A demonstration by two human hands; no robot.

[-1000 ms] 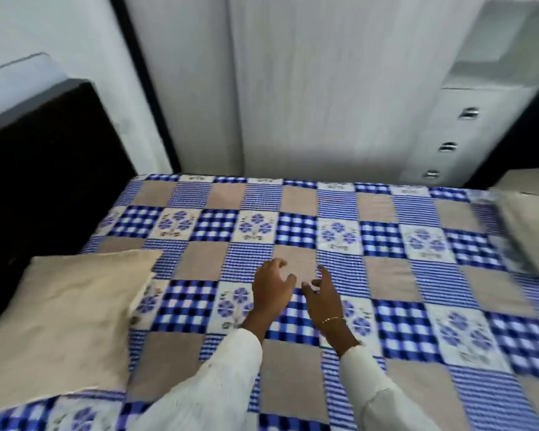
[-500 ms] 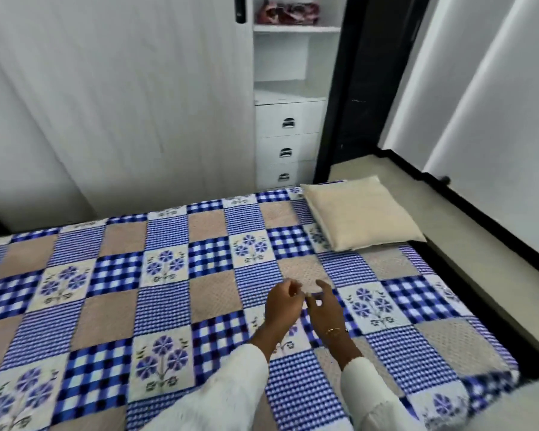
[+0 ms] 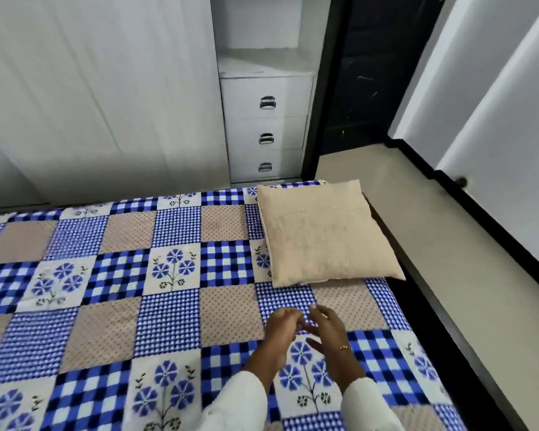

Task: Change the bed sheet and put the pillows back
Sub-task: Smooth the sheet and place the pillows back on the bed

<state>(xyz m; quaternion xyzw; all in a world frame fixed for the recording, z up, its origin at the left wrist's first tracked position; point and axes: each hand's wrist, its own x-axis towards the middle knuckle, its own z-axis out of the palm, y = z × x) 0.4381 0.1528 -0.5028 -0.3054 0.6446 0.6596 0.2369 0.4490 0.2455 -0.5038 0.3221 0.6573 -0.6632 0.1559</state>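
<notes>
A patchwork bed sheet (image 3: 168, 312) in blue checks, tan squares and flower panels lies flat over the bed. A beige pillow (image 3: 324, 234) rests on the sheet at the far right corner, partly over the bed's edge. My left hand (image 3: 280, 334) and my right hand (image 3: 330, 331) hover close together just above the sheet, in front of the pillow and apart from it. Both hands have loosely curled, parted fingers and hold nothing. White sleeves cover both forearms.
A white wardrobe (image 3: 91, 104) stands along the far side of the bed, with a stack of three drawers (image 3: 266, 135) and an open shelf above. Beige floor (image 3: 448, 244) runs along the bed's right side, bounded by a white wall with black skirting.
My view has swung right, from the headboard end with another pillow to the far right corner. My hands have stayed close together over the sheet, holding nothing.
</notes>
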